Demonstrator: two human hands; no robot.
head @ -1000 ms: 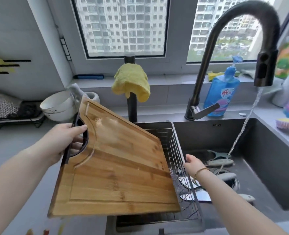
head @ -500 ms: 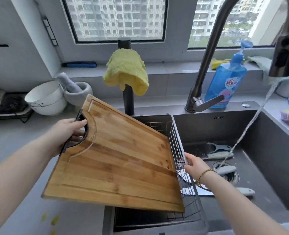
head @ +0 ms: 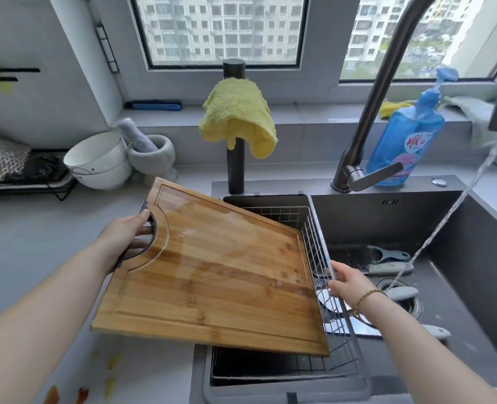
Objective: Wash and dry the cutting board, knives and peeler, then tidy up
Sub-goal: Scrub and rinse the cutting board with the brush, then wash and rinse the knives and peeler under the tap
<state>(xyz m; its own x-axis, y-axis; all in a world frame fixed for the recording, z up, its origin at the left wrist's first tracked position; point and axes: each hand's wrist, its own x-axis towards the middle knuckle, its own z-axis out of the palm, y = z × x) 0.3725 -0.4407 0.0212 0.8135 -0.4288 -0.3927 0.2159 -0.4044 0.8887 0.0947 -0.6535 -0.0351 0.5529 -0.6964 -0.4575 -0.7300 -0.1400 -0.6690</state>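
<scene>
1. Filling the right side, the sink [head: 460, 258] takes a slanted stream of water [head: 457, 205] from the faucet [head: 381, 91].
2. The board [head: 218, 281] is held off the counter, tilted and wet on top. Its right end is over the basket [head: 314, 228] in the sink's left part, and its left end is over the counter.
3. The left hand [head: 127, 243] grips the board at the handle cutout on its left edge, thumb on top and fingers curled through the hole.
4. The right hand [head: 349, 282] sits just beside the board's right edge, at the basket's right rim, thumb along the wire. I cannot tell whether its fingers hold the rim, the board or nothing.
5. Knives [head: 402, 293] lie on the sink floor around the drain, right of that hand.
6. The peeler [head: 387, 255] lies just beyond them, farther back.
</scene>
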